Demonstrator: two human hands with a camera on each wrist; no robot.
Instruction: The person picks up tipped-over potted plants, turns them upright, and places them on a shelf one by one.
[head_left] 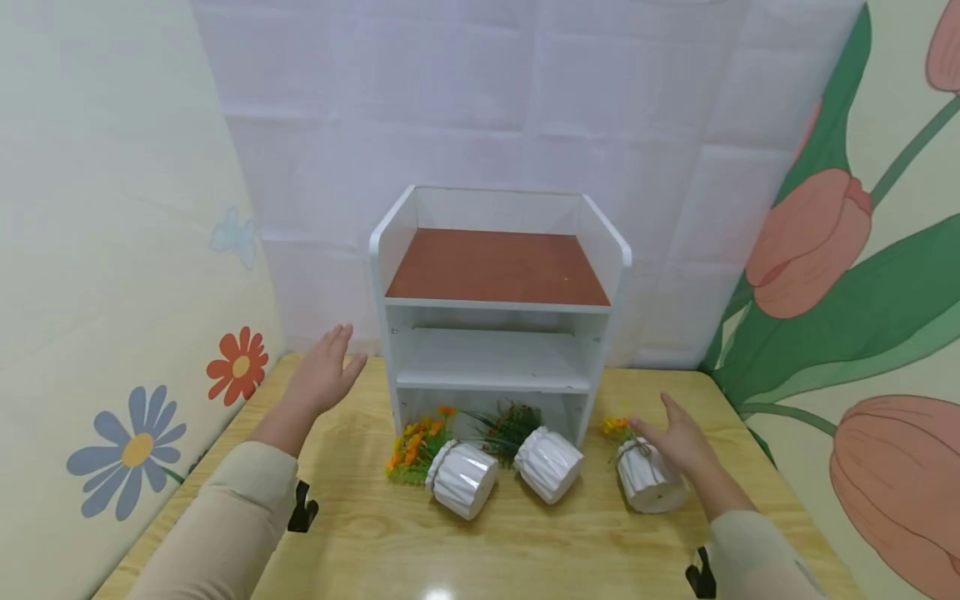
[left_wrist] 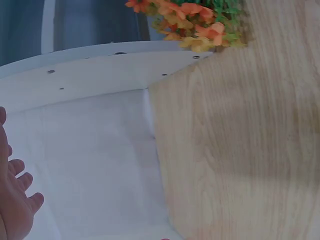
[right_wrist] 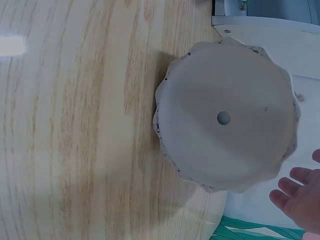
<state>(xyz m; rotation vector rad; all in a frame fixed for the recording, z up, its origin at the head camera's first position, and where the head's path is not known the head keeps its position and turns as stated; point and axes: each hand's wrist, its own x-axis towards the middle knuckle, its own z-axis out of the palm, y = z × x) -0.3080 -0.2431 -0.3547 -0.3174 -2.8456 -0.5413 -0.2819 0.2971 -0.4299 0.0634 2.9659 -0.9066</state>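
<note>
Three white ribbed flowerpots lie tipped over on the wooden table. The left flowerpot (head_left: 462,481) has orange flowers (head_left: 420,446), while the middle flowerpot (head_left: 550,465) holds dark green grassy stems. Twine is tied round the right flowerpot (head_left: 651,481), whose yellow-orange flowers are partly hidden by my right hand (head_left: 684,442). That hand hovers beside this pot with its fingers extended; its flat base with a hole (right_wrist: 223,118) faces the right wrist camera. My left hand (head_left: 324,371), fingers straight and holding nothing, is raised left of a small white shelf unit (head_left: 491,388).
The shelf unit stands at the back of the table (head_left: 360,533), with a brown top board (head_left: 495,267) between raised sides. Behind it hangs a creased white cloth (head_left: 465,92). Flower-printed panels (head_left: 112,292) flank the table on both sides.
</note>
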